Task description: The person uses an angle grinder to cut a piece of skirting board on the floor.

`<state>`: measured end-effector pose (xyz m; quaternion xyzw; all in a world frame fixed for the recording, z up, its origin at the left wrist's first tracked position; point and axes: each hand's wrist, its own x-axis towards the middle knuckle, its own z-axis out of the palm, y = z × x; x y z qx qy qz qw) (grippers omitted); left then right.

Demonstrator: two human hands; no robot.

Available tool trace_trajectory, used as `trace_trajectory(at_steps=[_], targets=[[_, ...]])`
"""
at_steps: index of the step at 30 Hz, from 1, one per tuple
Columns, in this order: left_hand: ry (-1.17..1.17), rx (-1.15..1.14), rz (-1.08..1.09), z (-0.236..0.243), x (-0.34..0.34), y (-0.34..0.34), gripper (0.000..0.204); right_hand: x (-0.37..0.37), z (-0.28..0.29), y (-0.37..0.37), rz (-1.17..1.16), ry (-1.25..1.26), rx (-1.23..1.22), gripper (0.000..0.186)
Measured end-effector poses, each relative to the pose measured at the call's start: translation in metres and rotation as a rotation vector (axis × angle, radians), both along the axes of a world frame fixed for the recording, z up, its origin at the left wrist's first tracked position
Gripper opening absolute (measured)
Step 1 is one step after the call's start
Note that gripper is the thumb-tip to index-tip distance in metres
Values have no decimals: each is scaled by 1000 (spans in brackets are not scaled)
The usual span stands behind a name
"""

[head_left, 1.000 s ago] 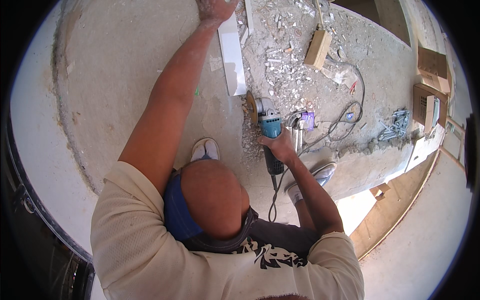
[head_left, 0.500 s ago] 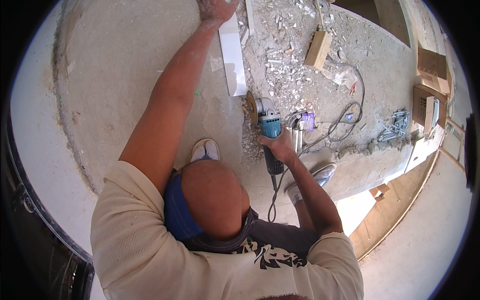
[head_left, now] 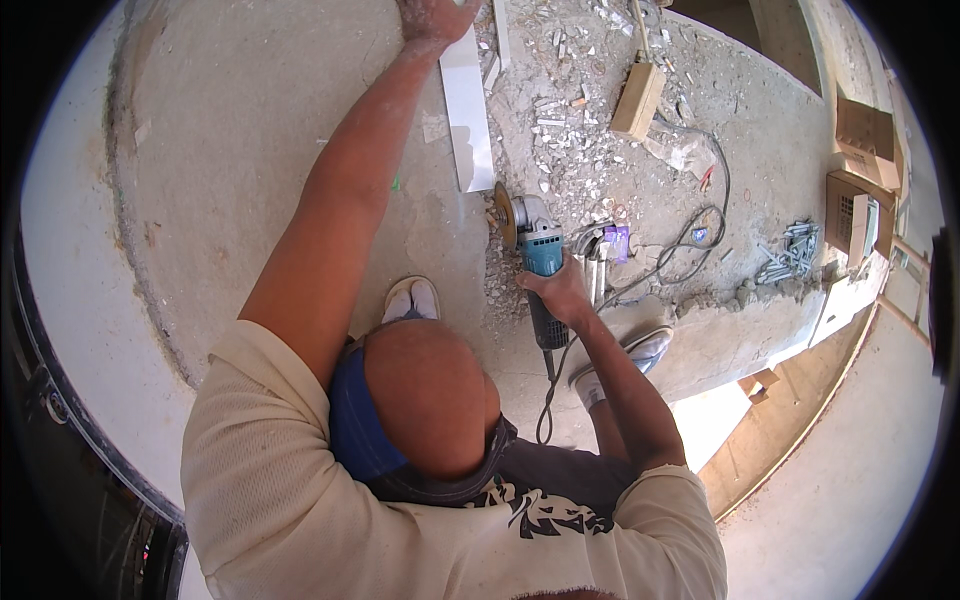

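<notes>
The fingers of our right hand (head_left: 563,290) grip the grinder (head_left: 542,256), its disc (head_left: 506,214) just beside the near end of the pale strip (head_left: 466,120). Ahead and left, that strip points away from us toward our left hand (head_left: 437,18), whose grip we cannot tell.

We find ourselves on a building or renovation site, its surfaces raw and unfinished. We take the angle grinder (head_left: 543,250) as our landmark, itself a builder's tool. To its left we see a bare, stained concrete floor (head_left: 240,170). Beyond it, slightly left, lies a long white strip (head_left: 463,95); beyond it, slightly right, we see scattered pale rubble (head_left: 575,140) and a wooden block (head_left: 637,100). To the grinder's right we make out a looped power cable (head_left: 727,180), a crumbled concrete edge (head_left: 770,291), a heap of slim grey metal pieces (head_left: 795,245) and, farthest out, opened cardboard boxes (head_left: 866,128).
</notes>
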<state>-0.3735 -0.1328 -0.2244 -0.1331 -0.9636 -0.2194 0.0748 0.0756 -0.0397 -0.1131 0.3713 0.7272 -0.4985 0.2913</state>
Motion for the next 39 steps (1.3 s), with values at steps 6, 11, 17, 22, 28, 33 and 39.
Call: trace_trajectory(at_steps=[6, 11, 17, 22, 28, 33, 39], targets=[[18, 12, -9, -9, -3, 0, 98, 1, -5, 3, 35, -1, 15, 80], [2, 18, -21, -11, 1, 4, 98, -2, 1, 5, 28, -14, 6, 77], [40, 6, -14, -13, -5, -4, 97, -12, 12, -1, 8, 28, 3, 74], [1, 20, -10, -6, 1, 1, 96, -10, 10, 2, 15, 17, 31, 75], [17, 18, 3, -3, -1, 1, 95, -8, -1, 3, 10, 28, 28, 77], [47, 6, 7, -6, 0, 0, 94, -6, -8, 3, -1, 39, 10, 76], [49, 25, 0, -8, -2, -1, 93, -12, -8, 3, 10, 42, 14, 76]])
